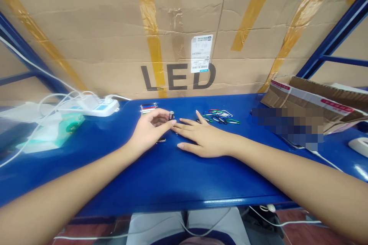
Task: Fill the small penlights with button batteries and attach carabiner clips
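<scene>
Step in hand: by judgement, small-part handling at the bench (184, 183). The left hand (152, 128) carried the working grip: thumb and fingers were together and appeared clamped on a small dark cylinder (171, 115), battery-like in form, its bright end facing upward. The cylinder stood at the fingertips, near the middle of the bench. The right hand (204, 136) lay palm down just beside it, its grip relaxed, fingers apart and extended; whether any part was held beneath them could not be told.

Next move, by judgement: the pose called for a light, steady pinch, since a smooth round part could roll if released on its side, and for the right fingertips to be placed with care among the small parts.

Materials and shapes: the bench surface was smooth, glossy and blue. A second dark cylinder (161, 140) lay on its side below the left hand. Beyond the right fingers rested a loose cluster of carabiner clips (222, 120), looped and glossy, in green, blue, black and silver. Slim parts in several colours (148, 109) lay side by side behind the left hand. The rear panel (112, 46) was creased brown cardboard with shiny amber tape (151, 30). To the right stood an open carton (310, 88) with a corrugated edge.
</scene>
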Available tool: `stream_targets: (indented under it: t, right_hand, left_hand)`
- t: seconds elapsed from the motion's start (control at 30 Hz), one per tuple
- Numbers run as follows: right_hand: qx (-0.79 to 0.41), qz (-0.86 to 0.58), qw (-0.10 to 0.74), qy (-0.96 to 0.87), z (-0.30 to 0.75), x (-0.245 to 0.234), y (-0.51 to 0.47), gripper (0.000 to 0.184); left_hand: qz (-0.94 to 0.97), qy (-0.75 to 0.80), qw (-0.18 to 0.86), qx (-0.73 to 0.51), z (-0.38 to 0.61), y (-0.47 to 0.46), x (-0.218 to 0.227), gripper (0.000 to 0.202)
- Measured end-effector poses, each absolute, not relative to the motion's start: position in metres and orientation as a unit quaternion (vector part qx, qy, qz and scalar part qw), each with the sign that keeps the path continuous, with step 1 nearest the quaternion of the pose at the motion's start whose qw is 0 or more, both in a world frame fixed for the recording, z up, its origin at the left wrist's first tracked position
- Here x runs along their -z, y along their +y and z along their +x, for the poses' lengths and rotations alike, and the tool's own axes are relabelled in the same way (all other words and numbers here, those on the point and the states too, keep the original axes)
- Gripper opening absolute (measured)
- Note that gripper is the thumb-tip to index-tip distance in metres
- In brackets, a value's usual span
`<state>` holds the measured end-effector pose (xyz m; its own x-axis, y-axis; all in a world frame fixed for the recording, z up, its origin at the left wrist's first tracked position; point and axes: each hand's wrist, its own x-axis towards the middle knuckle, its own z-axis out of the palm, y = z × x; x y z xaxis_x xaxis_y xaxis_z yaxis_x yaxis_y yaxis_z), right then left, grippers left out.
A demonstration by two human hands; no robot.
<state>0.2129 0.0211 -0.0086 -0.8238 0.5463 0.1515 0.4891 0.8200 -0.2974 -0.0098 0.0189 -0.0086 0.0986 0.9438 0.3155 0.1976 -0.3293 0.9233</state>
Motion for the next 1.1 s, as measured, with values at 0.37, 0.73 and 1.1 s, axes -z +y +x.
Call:
stream_targets:
  t: [0.37,0.73,1.1]
  right_hand:
    - [-0.146,-0.242,0.096,-0.954,0.218,-0.010,0.007,0.056]
    - [-0.068,-0.311,0.215,-0.923,0.211,0.007,0.023,0.022]
    - [-0.116,-0.324,0.240,-0.908,0.209,0.017,0.032,0.011]
  left_hand:
    - [0.608,0.462,0.414,-0.496,-0.012,0.023,0.007,0.036]
    - [0.618,0.458,0.453,-0.451,-0.013,0.023,0.006,0.036]
    - [0.632,0.469,0.440,-0.433,-0.015,0.022,0.007,0.036]
